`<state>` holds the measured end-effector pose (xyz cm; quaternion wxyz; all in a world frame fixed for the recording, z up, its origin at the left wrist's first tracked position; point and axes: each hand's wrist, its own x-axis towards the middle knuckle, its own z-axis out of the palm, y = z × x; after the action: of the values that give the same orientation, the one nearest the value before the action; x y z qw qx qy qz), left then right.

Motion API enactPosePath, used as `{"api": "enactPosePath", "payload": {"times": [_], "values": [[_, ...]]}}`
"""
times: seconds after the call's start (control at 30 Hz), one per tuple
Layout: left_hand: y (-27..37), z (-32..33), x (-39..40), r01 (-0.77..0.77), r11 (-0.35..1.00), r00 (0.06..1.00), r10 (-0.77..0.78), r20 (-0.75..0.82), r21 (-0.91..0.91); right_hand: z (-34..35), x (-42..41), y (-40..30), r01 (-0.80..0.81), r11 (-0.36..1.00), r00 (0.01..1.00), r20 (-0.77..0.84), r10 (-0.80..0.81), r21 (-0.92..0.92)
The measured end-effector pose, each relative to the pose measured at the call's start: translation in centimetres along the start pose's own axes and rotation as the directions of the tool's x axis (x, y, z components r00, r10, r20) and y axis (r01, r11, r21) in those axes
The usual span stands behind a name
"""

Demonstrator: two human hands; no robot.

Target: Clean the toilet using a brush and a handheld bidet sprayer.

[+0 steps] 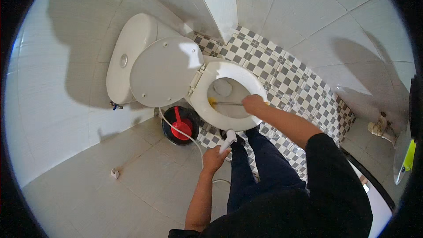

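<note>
A white toilet seat (243, 71) lies down on the bowl, and the lid (167, 72) is raised against the cistern (132, 59). My right hand (253, 105) grips the handle of a toilet brush (228, 103) over the near right part of the seat. Its yellowish head is inside the bowl, at the left of the opening. In my left hand (214, 159) is a white handheld bidet sprayer (228, 142), its head close to the seat's front edge. A pale hose (178, 127) runs from near the cistern toward my left hand.
Left of the bowl stands a black bucket (167, 132) with a red dipper (181, 129) in it. Checkered tiles (281, 76) cover the floor. A small white holder (114, 173) is on the left wall, and a pipe fitting (381, 129) is at the right.
</note>
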<state>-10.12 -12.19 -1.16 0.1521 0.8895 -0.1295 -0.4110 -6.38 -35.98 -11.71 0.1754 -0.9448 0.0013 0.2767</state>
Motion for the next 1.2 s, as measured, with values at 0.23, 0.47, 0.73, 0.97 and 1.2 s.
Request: {"api": "enactPosePath", "payload": {"times": [0.23,0.47,0.73,0.97,1.2], "values": [[-0.1,0.4,-0.6,-0.047,0.998,0.999,0.048,0.023,-0.049,-3.3,-4.8,1.5,-0.007,0.994,0.965,0.26,0.037,-0.113],[-0.4,1.1,-1.5,-0.194,0.979,0.972,0.2,0.124,-0.062,-6.5,-5.8,2.7,-0.188,0.955,0.979,0.034,0.201,-0.227],[-0.7,0.2,-2.8,-0.231,0.968,0.969,0.238,0.063,-0.094,-5.6,-10.3,-3.4,-0.089,0.947,0.963,0.216,0.161,-0.309],[-0.8,0.3,-3.0,-0.349,0.933,0.918,0.358,0.171,-0.083,-6.0,-6.0,-3.8,-0.13,0.884,0.986,0.037,0.164,-0.449],[-2.9,0.8,-2.9,-0.409,0.893,0.907,0.421,0.022,-0.189,-6.5,-9.8,-8.8,-0.008,0.849,0.977,0.176,0.119,-0.528]]}}
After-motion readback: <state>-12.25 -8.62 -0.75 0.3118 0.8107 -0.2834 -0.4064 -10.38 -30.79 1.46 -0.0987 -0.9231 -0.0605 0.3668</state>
